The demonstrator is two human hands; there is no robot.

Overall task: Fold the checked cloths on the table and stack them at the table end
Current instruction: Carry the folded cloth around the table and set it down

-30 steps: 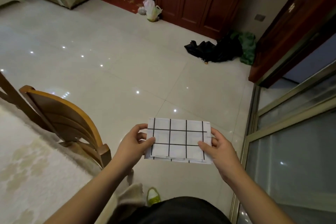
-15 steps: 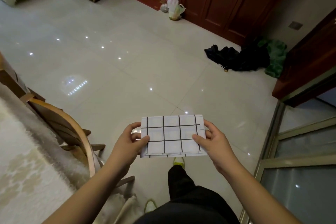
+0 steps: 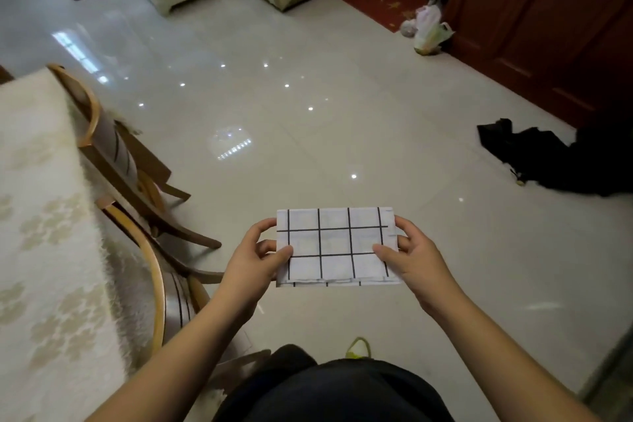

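Turned left since a moment ago: worktop (image 3: 41, 216) with its pale fluffy cover now fills more of the left of the frame, and the glass door on the right has gone. Probably walking the cloth to the worktop end to stack it.

One folded checked cloth (image 3: 337, 247), held flat in the lower middle of the frame, above the floor, not yet on the worktop. Left hand (image 3: 255, 262) pinching its left edge, thumb on top. Right hand (image 3: 412, 259) pinching its right edge the same way. Same grip as before.

Two wooden chairs (image 3: 137, 181) beside the worktop. One black heap of clothes (image 3: 548, 161) at right. Plastic bags (image 3: 428, 29) by the cupboard, upper right. No stack seen yet.
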